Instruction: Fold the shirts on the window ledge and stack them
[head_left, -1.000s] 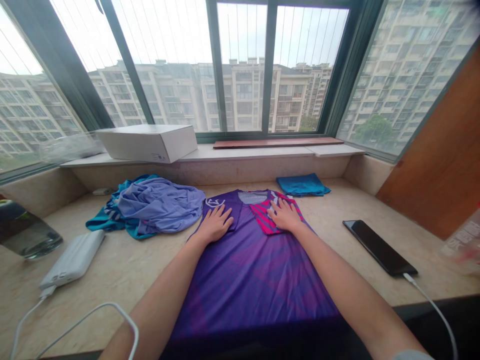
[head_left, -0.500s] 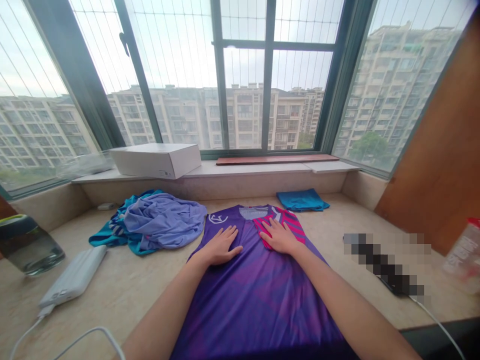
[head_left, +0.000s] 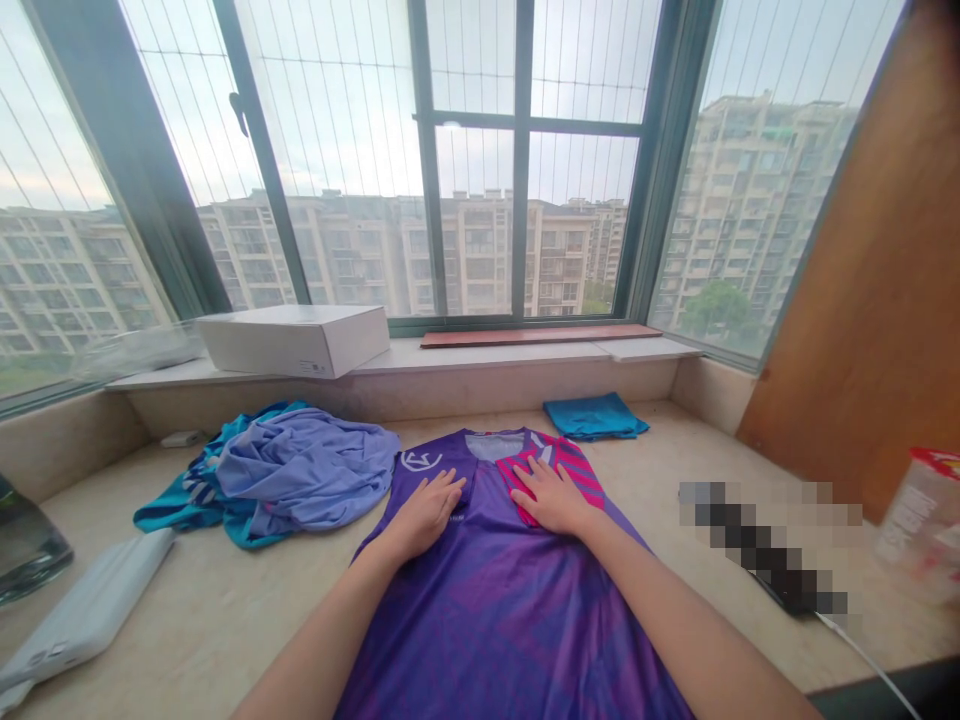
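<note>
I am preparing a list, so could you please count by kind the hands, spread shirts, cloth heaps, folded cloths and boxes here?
Hands: 2, the left hand and right hand
Spread shirts: 1, the purple shirt
Cloth heaps: 1, the heap (pieces inside unclear)
Folded cloths: 1, the blue cloth
Boxes: 1, the white box
Total: 6
</note>
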